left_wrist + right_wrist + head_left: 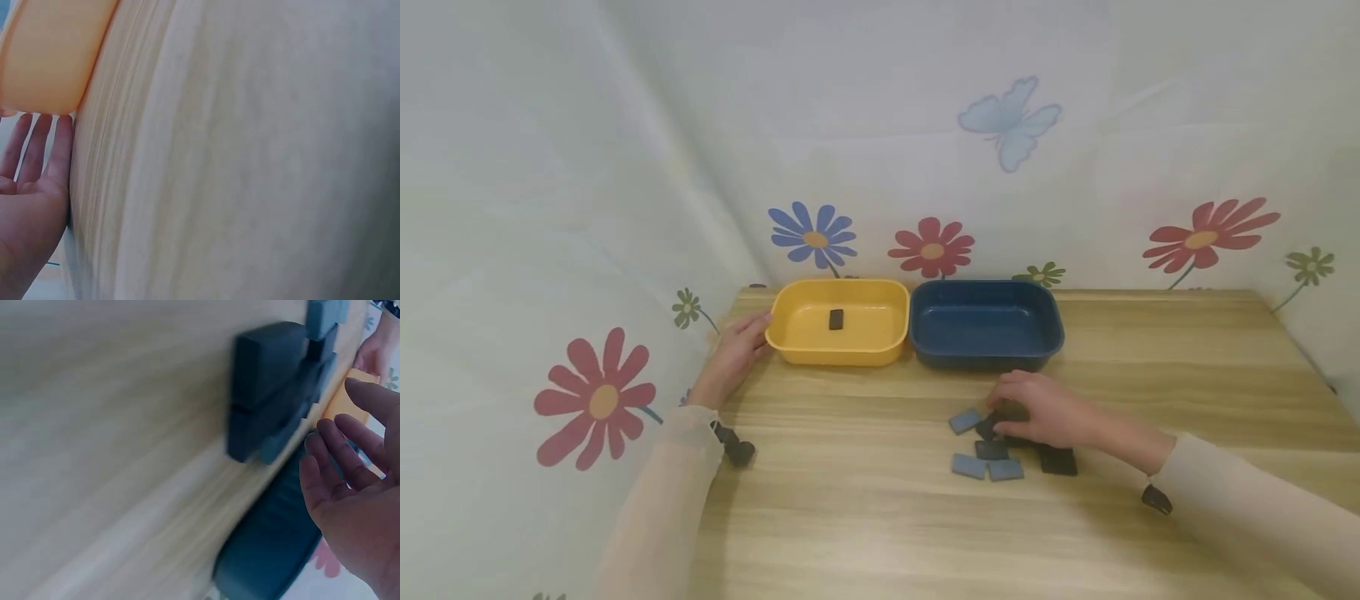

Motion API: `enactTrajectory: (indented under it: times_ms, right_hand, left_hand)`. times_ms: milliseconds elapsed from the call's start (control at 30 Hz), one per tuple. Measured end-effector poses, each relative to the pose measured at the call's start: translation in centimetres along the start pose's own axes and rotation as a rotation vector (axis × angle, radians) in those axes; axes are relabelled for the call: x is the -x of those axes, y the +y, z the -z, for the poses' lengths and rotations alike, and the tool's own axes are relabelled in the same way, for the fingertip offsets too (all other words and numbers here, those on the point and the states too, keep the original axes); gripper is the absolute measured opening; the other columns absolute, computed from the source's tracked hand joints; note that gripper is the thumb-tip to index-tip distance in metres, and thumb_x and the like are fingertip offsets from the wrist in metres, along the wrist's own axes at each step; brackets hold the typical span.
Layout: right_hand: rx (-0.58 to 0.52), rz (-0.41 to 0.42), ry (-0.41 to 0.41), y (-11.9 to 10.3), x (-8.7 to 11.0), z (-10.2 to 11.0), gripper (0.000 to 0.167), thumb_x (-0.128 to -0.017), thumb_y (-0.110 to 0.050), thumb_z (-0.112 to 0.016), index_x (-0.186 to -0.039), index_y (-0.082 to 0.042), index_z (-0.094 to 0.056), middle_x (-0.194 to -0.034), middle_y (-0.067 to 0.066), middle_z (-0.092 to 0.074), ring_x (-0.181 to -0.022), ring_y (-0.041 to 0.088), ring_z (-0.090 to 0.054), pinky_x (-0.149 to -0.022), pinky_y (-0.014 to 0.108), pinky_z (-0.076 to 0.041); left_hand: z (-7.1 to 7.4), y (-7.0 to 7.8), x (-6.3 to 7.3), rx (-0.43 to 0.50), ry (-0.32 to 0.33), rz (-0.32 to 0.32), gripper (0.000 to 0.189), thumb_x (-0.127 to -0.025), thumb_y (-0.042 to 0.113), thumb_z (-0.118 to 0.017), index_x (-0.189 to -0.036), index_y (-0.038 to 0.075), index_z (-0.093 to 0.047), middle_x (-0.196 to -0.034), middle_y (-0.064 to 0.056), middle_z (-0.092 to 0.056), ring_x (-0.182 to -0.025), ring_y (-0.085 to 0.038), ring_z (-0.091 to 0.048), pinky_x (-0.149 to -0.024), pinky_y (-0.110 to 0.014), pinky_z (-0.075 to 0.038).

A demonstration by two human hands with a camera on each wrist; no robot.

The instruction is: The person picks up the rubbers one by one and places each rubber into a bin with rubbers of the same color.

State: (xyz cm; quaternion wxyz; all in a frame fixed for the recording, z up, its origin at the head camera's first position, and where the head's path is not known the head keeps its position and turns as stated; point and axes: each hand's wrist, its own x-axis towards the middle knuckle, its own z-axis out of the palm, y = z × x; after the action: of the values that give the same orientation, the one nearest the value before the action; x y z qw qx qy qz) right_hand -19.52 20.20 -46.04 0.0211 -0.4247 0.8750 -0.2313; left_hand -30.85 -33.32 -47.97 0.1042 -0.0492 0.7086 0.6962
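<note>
Step rn looks like a tile pick, imo. Pile is right of ctr on the table [850,517], near side of the blue tub [987,362]: dark tiles [1058,461] bunched under/around R hand [1051,408], w/ blue-grey tiles [969,466] along the left edge. A lone tile [836,319], dark, sits in the yellow tub [838,357], far left.

To do it well: go for one edge tile, not the bunch. Pinch across its sides, thumb vs fingertips, then lift straight up so nbrs don't drag. They're packed close, so sliding one clear first shd help; watch for 2 coming up tgthr.

Pose: R forearm comes in from near right, palm down-ish, thumb near side, fingers far side, moderate gap btwn. No tile gripped afaict; contact w/ pile can't tell, hand hides it. L forearm reaches far along the left side; L hand [739,350] has fingers straight, tips at yellow tub's left end, not gripping. Go light there: a shove wd push it into the blue tub.
</note>
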Motion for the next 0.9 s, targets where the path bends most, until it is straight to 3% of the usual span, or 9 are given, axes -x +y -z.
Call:
enactTrajectory:
  times_ms: [200,600,900]
  right_hand:
    - [0.031,0.004,0.041,1.1,1.1,-0.8,0.028,-0.090,-0.017,-0.087,-0.115,-0.008,-0.077,-0.107,-0.001,-0.071,-0.100,0.019,-0.067,-0.087,0.044,-0.060]
    - [0.065,0.041,0.085,0.9,1.0,-1.5,0.027,-0.088,-0.020,-0.088,-0.111,-0.009,-0.077,-0.106,-0.003,-0.071,-0.100,0.017,-0.066,-0.087,0.042,-0.060]
    - [0.058,0.027,0.083,1.0,1.0,-1.8,0.029,-0.088,-0.021,-0.088,-0.112,-0.009,-0.077,-0.107,-0.004,-0.070,-0.102,0.016,-0.065,-0.088,0.042,-0.060]
  left_hand:
    - [-0.2,0.0,0.0,0.014,-0.003,-0.007,0.060,-0.114,0.029,-0.052,-0.162,-0.003,-0.035,-0.165,-0.022,-0.039,-0.142,-0.025,-0.052,-0.118,-0.038,-0.047]
    - [0.4,-0.3,0.0,0.000,0.010,-0.008,0.062,-0.114,0.032,-0.053,-0.162,-0.003,-0.035,-0.165,-0.021,-0.039,-0.139,-0.024,-0.054,-0.117,-0.038,-0.047]
    - [0.6,-1.2,-1.1,-0.009,0.019,-0.010,0.066,-0.113,0.037,-0.053,-0.163,-0.001,-0.033,-0.166,-0.019,-0.039,-0.149,-0.031,-0.045,-0.118,-0.036,-0.046]
